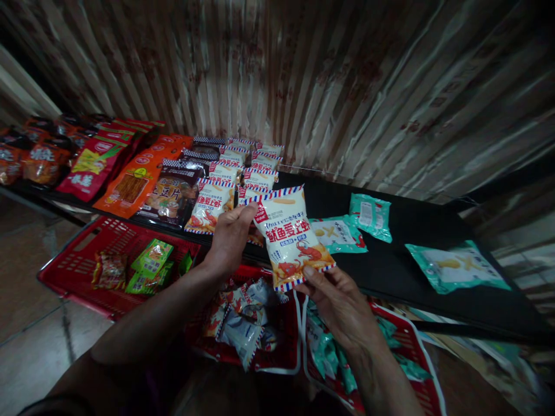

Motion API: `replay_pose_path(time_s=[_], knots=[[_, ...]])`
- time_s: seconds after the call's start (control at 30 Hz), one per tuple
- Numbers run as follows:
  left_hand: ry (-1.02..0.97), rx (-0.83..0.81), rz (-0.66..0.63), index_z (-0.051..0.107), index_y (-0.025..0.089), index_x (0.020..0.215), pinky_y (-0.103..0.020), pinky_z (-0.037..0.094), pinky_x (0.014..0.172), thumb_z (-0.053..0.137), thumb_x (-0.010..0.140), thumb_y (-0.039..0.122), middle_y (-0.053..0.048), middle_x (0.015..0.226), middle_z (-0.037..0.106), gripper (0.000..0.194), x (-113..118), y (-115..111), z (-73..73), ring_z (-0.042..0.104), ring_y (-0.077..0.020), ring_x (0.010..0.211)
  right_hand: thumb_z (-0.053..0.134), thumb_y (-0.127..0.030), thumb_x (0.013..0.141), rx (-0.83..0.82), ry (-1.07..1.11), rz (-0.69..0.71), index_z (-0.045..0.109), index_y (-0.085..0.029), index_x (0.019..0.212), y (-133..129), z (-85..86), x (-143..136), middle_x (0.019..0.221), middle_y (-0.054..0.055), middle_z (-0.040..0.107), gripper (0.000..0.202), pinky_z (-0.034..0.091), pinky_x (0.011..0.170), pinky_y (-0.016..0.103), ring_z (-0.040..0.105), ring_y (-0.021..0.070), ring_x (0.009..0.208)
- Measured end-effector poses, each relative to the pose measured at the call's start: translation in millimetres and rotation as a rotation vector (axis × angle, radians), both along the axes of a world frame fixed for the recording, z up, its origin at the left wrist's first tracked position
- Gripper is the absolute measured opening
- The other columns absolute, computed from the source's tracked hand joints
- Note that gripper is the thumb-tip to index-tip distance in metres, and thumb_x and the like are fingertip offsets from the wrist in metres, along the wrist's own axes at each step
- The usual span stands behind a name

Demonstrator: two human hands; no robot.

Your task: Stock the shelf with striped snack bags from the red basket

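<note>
Rows of white bags sit on the black shelf at eleven o'clock, so that spot looks mostly done. One more white bag is up in the air in the middle. The left hand pinches its ten o'clock corner; the right hand pinches its edge at five o'clock. More white ones lie in a red basket at seven o'clock, not set out. Toward three o'clock, just three green bags show on the shelf; others fill a basket at five o'clock, so that part seems barely begun.
</note>
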State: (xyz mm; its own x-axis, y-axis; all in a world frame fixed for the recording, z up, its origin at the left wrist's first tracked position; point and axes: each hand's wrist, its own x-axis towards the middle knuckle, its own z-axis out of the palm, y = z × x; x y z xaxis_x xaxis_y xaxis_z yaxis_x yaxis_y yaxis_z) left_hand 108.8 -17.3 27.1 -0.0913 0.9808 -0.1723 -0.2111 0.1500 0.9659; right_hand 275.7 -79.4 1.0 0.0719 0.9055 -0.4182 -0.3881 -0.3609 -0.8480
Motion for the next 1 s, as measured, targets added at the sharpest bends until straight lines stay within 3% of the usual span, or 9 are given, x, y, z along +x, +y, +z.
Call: replay_pose_path(time_s=[0.33, 0.57, 0.83, 1.0], knots=[[-0.075, 0.001, -0.005, 0.057, 0.019, 0.062, -0.027, 0.044, 0.062, 0.059, 0.073, 0.044, -0.002, 0.067, 0.066, 0.028, 0, 1, -3.0, 0.056, -0.0150, 0.060, 0.084, -0.032, 0.056, 0.030, -0.008, 0.041, 0.071, -0.020, 0.085, -3, -1.7, 0, 0.085, 0.003, 0.073, 0.034, 0.056, 0.064, 0.026, 0.067, 0.0162, 0.073], [-0.093, -0.018, -0.031, 0.063, 0.018, 0.068, -0.025, 0.045, 0.060, 0.060, 0.073, 0.043, -0.003, 0.072, 0.069, 0.025, 1, 1, -0.7, 0.060, -0.0161, 0.065, 0.085, -0.029, 0.053, 0.056, 0.018, -0.035, 0.071, -0.020, 0.081, 0, 1.8, -1, 0.078, 0.001, 0.072, 0.032, 0.055, 0.054, 0.023, 0.066, 0.0148, 0.064], [-0.164, 0.100, -0.139, 0.061, 0.017, 0.071, -0.025, 0.047, 0.069, 0.058, 0.079, 0.043, -0.002, 0.069, 0.065, 0.028, 5, 1, -7.5, 0.058, -0.0134, 0.067, 0.089, -0.026, 0.044, 0.021, 0.048, -0.194, 0.069, -0.018, 0.071, 1, 2.2, -3, 0.072, 0.000, 0.072, 0.034, 0.053, 0.050, 0.018, 0.064, 0.0113, 0.059], [-0.312, 0.017, -0.262, 0.062, 0.016, 0.099, -0.031, 0.049, 0.080, 0.063, 0.077, 0.035, -0.006, 0.090, 0.068, 0.028, 13, -6, -10.4, 0.063, -0.0166, 0.084, 0.089, -0.022, 0.043, 0.036, 0.140, -0.282, 0.069, -0.019, 0.070, 5, 2.3, -4, 0.071, -0.003, 0.071, 0.034, 0.055, 0.055, 0.017, 0.066, 0.0112, 0.066]])
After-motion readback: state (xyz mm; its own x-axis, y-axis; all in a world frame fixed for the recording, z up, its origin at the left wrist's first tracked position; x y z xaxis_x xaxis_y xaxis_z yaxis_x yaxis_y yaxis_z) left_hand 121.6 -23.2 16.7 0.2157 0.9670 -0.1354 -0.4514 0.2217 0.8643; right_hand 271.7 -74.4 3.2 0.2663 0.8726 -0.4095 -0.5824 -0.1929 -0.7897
